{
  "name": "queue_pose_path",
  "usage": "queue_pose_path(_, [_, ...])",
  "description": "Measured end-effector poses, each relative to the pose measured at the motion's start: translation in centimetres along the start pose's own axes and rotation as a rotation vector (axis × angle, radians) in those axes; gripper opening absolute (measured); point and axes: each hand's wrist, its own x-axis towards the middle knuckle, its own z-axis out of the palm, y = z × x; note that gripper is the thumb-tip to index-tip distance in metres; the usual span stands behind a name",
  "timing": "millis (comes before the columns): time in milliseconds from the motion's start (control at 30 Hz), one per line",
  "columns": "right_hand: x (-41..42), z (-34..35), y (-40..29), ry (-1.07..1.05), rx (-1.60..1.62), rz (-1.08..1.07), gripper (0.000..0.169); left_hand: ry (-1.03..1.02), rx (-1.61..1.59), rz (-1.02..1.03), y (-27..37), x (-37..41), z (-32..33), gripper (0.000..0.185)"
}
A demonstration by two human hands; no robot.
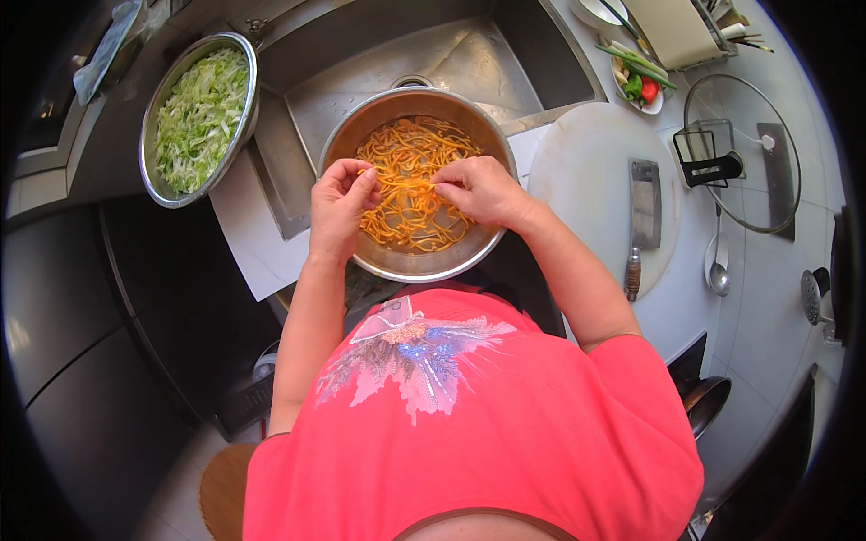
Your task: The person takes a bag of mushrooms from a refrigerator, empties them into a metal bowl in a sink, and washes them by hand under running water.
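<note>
A round stainless steel basin (433, 270) sits in front of me at the sink's near edge. In its shallow water lie many thin orange strands (416, 220) that look like cordyceps mushrooms. My left hand (344, 199), over the basin's left side, pinches a bit of orange strand between thumb and forefinger. Over the right side, my right hand (480, 189) grips strands between thumb and fingertips, just above the pile. The two hands are a short gap apart, and the curled lower fingers of each are partly hidden.
Behind the basin is a steel sink (467, 61). A steel bowl (252, 81) of shredded cabbage (203, 122) stands left. Rightward, a cleaver (645, 203) lies on a round cutting board (582, 169). Farther off are a plate of peppers and scallions (639, 84) and a glass lid (744, 152).
</note>
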Motion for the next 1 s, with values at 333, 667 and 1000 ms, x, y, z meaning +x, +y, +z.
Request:
queue_pose_path(333, [-0.3,0.0,0.4,0.064,-0.062,-0.085,0.019,0.061,0.641,0.446,1.0,-0.9,1.7,0.020])
queue_pose_path(667, [-0.5,0.7,-1.1,0.139,-0.010,-0.096,0.018,-0.093,0.803,0.525,-0.1,-1.2,4.0,0.007])
queue_pose_path(1000, [2.6,1.3,-1.9,0.313,0.413,-0.009,0.022,-0.046,0.518,0.414,2.4,0.0,3.3,0.005])
